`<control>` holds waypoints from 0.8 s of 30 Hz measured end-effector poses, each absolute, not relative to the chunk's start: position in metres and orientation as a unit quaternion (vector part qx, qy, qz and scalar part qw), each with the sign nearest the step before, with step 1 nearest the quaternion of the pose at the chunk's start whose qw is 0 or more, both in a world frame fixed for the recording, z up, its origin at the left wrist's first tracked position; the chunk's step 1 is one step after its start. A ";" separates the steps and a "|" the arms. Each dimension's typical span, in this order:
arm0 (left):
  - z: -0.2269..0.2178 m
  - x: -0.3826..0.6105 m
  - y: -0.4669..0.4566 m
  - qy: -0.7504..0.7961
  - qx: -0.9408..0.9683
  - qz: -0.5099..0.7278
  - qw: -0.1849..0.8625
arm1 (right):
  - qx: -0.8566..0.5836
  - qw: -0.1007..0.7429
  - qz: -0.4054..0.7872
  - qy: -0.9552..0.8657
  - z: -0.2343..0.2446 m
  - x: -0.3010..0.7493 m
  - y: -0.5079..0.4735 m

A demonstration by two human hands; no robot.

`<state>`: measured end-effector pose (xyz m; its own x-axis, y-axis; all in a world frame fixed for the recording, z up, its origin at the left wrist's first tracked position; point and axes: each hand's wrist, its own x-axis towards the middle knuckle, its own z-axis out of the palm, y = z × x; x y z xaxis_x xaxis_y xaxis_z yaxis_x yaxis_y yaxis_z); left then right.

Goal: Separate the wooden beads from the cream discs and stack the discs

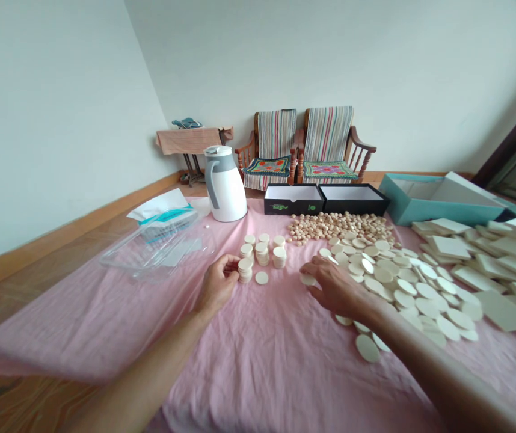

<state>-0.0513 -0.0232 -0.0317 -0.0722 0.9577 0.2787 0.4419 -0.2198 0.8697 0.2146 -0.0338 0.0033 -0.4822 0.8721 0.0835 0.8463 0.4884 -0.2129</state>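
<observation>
Pale round wooden discs stand in several short stacks on the pink cloth. My left hand point(219, 279) has its fingers curled against the left side of the nearest stack point(245, 272). Just right of that stack, a single disc point(261, 278) lies flat. At the left edge of the large loose pile of discs point(405, 285), my right hand point(328, 281) pinches one wooden disc point(307, 279) between thumb and fingers. Part of this disc is hidden by the fingers.
Behind the pile lie many small wooden beads point(339, 227) before two black boxes point(293, 207). A white-and-grey jug point(226, 192) stands at the back left, near a clear plastic tray point(127, 258). Square wooden pieces point(510, 264) and a teal box point(442, 207) occupy the right.
</observation>
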 end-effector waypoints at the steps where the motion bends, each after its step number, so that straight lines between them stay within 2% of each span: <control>1: -0.032 -0.052 -0.023 0.561 0.622 0.473 0.275 | -0.510 0.097 0.072 -0.852 0.003 0.211 -0.036; 5: -0.034 -0.053 -0.024 0.560 0.621 0.472 0.280 | -0.536 0.102 0.075 -0.835 0.001 0.204 -0.041; 11: -0.034 -0.052 -0.024 0.561 0.621 0.470 0.282 | -0.458 0.149 0.144 -0.865 -0.002 0.211 -0.035; 16: -0.035 -0.054 -0.023 0.565 0.616 0.469 0.285 | -0.480 0.172 0.117 -0.852 -0.006 0.194 -0.040; 24: -0.030 -0.050 -0.027 0.562 0.609 0.471 0.301 | -0.428 0.233 0.119 -0.865 0.003 0.135 -0.040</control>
<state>-0.0505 -0.0265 -0.0303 -0.0759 0.9689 0.2355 0.4011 -0.1866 0.8968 0.1355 -0.0397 0.0027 -0.5246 0.7964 0.3008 0.6861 0.6047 -0.4045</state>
